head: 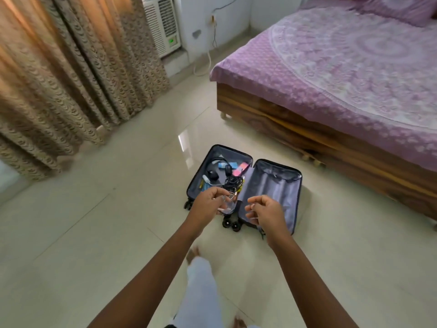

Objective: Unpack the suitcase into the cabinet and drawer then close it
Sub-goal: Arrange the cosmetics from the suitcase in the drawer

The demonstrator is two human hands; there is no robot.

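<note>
- Head camera view, looking down at two bare arms reaching out over a pale cream tiled floor (106,221).
- The left hand (208,202) has its fingers curled and grasps a small clear see-through object (227,205). What the object is cannot be told.
- The right hand (264,213) is near it, apart from the left, with its fingers curled inward and thumb against them. Whether it pinches anything cannot be told.
- Both hands hang above the near end of a dark hard-shell suitcase (296,200), which lies open flat on the floor, with black wheels (230,224) toward the viewer.
- The suitcase's left half holds black headphones (218,161), a tangle of black cables (234,181), and small pink and blue packets (240,168).
- Any print on the packets is too blurred to read.
- The right half shows grey fabric lining (272,185).
- To the right is a wooden bed with a purple patterned sheet (331,74).
- To the left are beige patterned curtains (59,79).
- At the far wall is a white air conditioner (163,22) with a small green light.
- A leg in white trousers (203,292) shows below.
</note>
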